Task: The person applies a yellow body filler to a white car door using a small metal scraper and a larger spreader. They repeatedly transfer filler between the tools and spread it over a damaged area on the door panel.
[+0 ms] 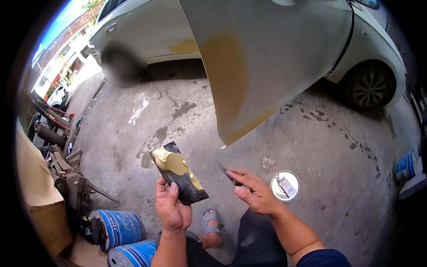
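My left hand point(172, 211) grips a flat black mixing board point(186, 184) by its lower edge, thumb on top. A thick smear of yellow body filler point(171, 161) covers its upper part and runs down one side. To the right, my right hand point(254, 191) is closed around a thin putty knife point(225, 172), its blade pointing toward the board but apart from it. Beyond both hands, a car door point(275, 53) stands open, with a broad yellow filler patch point(227, 73) near its edge.
Right of my right hand, a round tin point(272, 192) sits on the concrete floor point(133, 151) with a white tube point(286, 186) on top. Blue buckets point(126, 227), a cardboard box point(38, 187) and metal jack-like equipment point(71, 182) crowd the left. Another blue bucket point(404, 167) stands far right.
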`<state>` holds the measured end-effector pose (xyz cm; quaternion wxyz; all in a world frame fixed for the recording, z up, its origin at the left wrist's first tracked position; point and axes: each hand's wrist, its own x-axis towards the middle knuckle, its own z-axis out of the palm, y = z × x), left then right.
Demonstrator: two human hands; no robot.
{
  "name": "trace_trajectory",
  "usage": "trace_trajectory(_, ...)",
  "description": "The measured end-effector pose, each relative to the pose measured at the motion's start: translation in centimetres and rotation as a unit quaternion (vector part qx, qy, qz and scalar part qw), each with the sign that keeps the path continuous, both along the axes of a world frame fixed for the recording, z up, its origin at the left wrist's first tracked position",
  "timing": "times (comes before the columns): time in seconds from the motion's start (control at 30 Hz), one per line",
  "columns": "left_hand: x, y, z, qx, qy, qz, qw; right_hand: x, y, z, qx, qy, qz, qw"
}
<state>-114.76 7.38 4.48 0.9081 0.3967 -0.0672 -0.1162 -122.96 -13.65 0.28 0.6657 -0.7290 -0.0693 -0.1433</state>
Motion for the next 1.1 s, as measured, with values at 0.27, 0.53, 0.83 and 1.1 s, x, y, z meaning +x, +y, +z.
trace_trajectory(0.27,0.0,-1.0,-0.6,-0.022,-0.001,-0.01,1.0,1.8,-3.4,13.0,-0.205,-0.219,-0.246,0.922)
trace_trajectory(0.53,0.0,-0.3,-0.7,-0.024,0.005,0.013,1.0,5.4,-0.8,19.2,-0.418,-0.318,-0.338,0.781)
trace_trajectory(0.83,0.3,0.3,-1.0,-0.032,-0.007,0.007,0.999,5.8,0.5,12.9,-0.449,-0.194,-0.357,0.796)
trace_trajectory(1.1,0.3,0.3,-1.4,-0.012,0.003,0.005,1.0,5.8,0.9,4.4,-0.429,-0.075,-0.307,0.846)
